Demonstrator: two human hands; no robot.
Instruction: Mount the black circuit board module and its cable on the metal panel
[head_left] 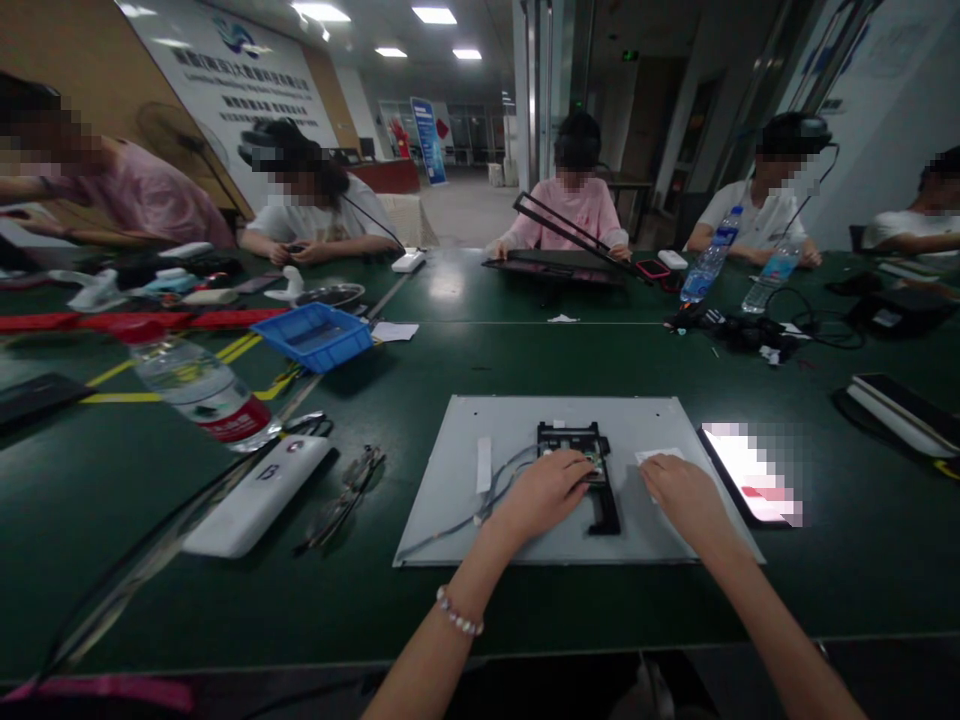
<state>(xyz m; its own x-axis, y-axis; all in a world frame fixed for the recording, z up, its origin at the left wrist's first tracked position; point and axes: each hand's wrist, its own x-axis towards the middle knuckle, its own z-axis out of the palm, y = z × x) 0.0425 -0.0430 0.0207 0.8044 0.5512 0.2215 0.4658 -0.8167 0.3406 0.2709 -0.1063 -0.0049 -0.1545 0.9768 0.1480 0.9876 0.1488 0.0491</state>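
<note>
In front of me a flat grey panel (pixel 457 470) lies on the table. On it sits a black plastic bracket (pixel 606 515) with a small circuit board (pixel 598 462) in its upper part, and a grey cable runs from it to the left. My left hand (pixel 551 490) is over the bracket, its fingers closed at the board and hiding part of it. At the panel's right side, my right hand (pixel 679 495) has its fingers pressed together on a white sticker-like piece (pixel 667 456), partly covered. A white strip (pixel 484 465) is on the panel's left half.
Right of the panel lies a lit phone (pixel 750 475). To the left are eyeglasses (pixel 341 500), a white power bank (pixel 259 495), a tilted water bottle (pixel 202 390) and a blue tray (pixel 322 345). Across the table, a person in pink (pixel 581 210) handles a black frame (pixel 570 225).
</note>
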